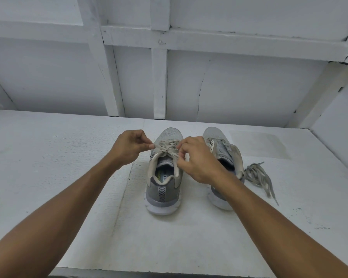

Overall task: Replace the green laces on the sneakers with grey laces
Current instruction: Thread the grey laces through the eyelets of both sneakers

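Two grey sneakers stand side by side on a white surface, heels toward me. The left sneaker carries a grey lace threaded across its eyelets. My left hand pinches one end of that lace at the shoe's left side. My right hand pinches the lace at the shoe's right side, near the top eyelets. The right sneaker sits partly behind my right hand and wrist, its tongue open; I cannot tell if it is laced. A loose grey lace lies bundled to its right.
The white surface stretches wide to the left and toward me, with its front edge near the bottom of the view. A white panelled wall rises right behind the shoes. A side wall closes in on the right.
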The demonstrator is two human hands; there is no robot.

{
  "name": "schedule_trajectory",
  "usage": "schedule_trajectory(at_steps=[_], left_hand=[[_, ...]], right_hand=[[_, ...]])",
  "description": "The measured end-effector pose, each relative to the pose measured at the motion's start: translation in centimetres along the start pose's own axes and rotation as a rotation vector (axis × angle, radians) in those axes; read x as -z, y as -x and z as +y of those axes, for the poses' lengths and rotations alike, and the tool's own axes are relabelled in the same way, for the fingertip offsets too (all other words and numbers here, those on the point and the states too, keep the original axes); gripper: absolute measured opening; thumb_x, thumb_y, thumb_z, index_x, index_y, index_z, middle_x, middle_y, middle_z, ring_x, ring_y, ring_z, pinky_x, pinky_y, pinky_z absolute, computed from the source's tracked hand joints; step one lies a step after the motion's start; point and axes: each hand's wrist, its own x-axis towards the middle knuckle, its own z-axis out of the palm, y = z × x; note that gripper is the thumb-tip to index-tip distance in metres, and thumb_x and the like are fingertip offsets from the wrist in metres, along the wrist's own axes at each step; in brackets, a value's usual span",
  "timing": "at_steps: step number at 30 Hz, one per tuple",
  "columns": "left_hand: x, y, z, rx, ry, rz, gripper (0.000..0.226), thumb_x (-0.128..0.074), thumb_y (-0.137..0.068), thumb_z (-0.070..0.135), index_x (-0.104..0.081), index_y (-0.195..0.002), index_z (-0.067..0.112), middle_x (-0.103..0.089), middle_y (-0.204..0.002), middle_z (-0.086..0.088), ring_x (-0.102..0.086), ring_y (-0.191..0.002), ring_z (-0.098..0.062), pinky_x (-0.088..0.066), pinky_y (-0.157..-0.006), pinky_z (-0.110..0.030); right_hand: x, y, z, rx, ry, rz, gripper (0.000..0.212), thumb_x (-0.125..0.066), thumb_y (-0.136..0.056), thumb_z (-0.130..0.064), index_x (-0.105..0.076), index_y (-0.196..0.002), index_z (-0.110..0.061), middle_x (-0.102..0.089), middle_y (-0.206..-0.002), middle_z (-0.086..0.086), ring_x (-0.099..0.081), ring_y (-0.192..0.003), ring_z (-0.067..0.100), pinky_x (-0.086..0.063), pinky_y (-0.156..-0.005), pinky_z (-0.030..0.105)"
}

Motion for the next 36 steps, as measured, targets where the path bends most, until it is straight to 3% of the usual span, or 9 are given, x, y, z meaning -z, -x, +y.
schedule_trajectory(at_steps=[5,8,10,13,19,24,29,32,36], left_hand=[[0.3,0.5,0.9,-0.120,-0.325,-0.093,0.016,-0.071,-0.086,0.033,-0.066,-0.101,0.033,-0.070,-0.086,0.017,-0.064,-0.083,0.003,-0.049,-0.073,-0.022],[0.4,0.5,1.5,-0.196,-0.461,-0.087,0.020,-0.069,-0.088,0.034,-0.074,-0.105,0.025,-0.070,-0.089,0.012,-0.057,-0.075,0.007,-0.039,-0.066,-0.007],[0.3,0.2,1.4,-0.201,-0.494,-0.064,0.017,-0.069,-0.088,0.031,-0.076,-0.100,0.022,-0.074,-0.091,0.009,-0.058,-0.074,0.005,-0.042,-0.067,-0.010],[0.4,-0.2,1.3,-0.182,-0.501,-0.031,0.009,-0.068,-0.089,0.026,-0.076,-0.093,0.024,-0.074,-0.083,0.009,-0.063,-0.070,-0.002,-0.052,-0.071,-0.027],[-0.6,-0.2,1.0,-0.032,-0.299,0.005,0.007,-0.069,-0.088,0.025,-0.075,-0.084,0.023,-0.072,-0.074,0.011,-0.065,-0.058,-0.010,-0.047,-0.060,-0.022],[-0.4,0.1,1.1,0.216,0.098,-0.070,0.010,-0.067,-0.090,0.018,-0.075,-0.091,0.012,-0.076,-0.086,-0.001,-0.068,-0.065,-0.014,-0.041,-0.055,-0.022],[-0.5,0.1,0.7,0.202,0.109,-0.067,0.010,-0.066,-0.091,0.019,-0.075,-0.092,0.015,-0.076,-0.088,0.000,-0.066,-0.064,-0.013,-0.037,-0.062,-0.028],[-1.1,-0.1,0.4,0.224,0.148,0.025,0.010,-0.066,-0.091,0.018,-0.074,-0.088,0.013,-0.074,-0.080,-0.002,-0.061,-0.060,-0.013,-0.039,-0.060,-0.026],[-1.8,-0.4,0.1,0.235,0.180,0.080,0.010,-0.066,-0.091,0.016,-0.074,-0.087,0.011,-0.072,-0.074,-0.003,-0.051,-0.053,-0.010,-0.043,-0.059,-0.024]], right_hand=[[0.1,0.1,-0.4,-0.038,-0.037,0.032,0.011,-0.053,-0.093,-0.023,-0.052,-0.086,-0.014,-0.057,-0.088,-0.001,-0.052,-0.082,0.019,-0.045,-0.072,0.037],[-0.1,0.1,-0.5,-0.008,0.016,0.079,0.012,-0.053,-0.094,-0.026,-0.054,-0.089,-0.016,-0.054,-0.093,-0.002,-0.050,-0.083,0.017,-0.039,-0.069,0.031],[0.0,0.1,-0.7,0.018,0.097,0.074,0.014,-0.051,-0.095,-0.024,-0.055,-0.091,-0.012,-0.051,-0.097,0.000,-0.047,-0.082,0.017,-0.033,-0.067,0.030],[0.1,0.5,-0.9,0.092,0.216,0.029,0.014,-0.046,-0.095,-0.023,-0.052,-0.094,-0.011,-0.049,-0.100,0.003,-0.047,-0.086,0.021,-0.041,-0.073,0.036],[0.2,0.9,-1.2,0.103,0.254,-0.051,0.006,-0.044,-0.093,-0.021,-0.040,-0.090,-0.017,-0.047,-0.101,0.005,-0.048,-0.085,0.024,-0.043,-0.073,0.042],[-0.3,0.3,-1.0,-0.041,-0.061,0.171,0.007,-0.056,-0.085,-0.010,-0.051,-0.081,-0.013,-0.056,-0.077,0.002,-0.049,-0.072,0.022,-0.043,-0.066,0.036],[-1.5,0.9,-0.7,-0.216,-0.262,0.204,0.009,-0.061,-0.092,-0.017,-0.068,-0.095,-0.018,-0.061,-0.077,-0.008,-0.054,-0.068,0.007,-0.045,-0.068,0.021],[-2.3,1.6,-1.0,-0.185,-0.242,0.240,0.013,-0.057,-0.094,-0.017,-0.067,-0.095,-0.009,-0.063,-0.082,0.004,-0.053,-0.074,0.017,-0.043,-0.072,0.029],[-2.2,1.8,-1.0,-0.200,-0.270,0.228,0.014,-0.054,-0.093,-0.017,-0.064,-0.090,-0.007,-0.057,-0.075,0.000,-0.046,-0.067,0.012,-0.039,-0.067,0.027]])
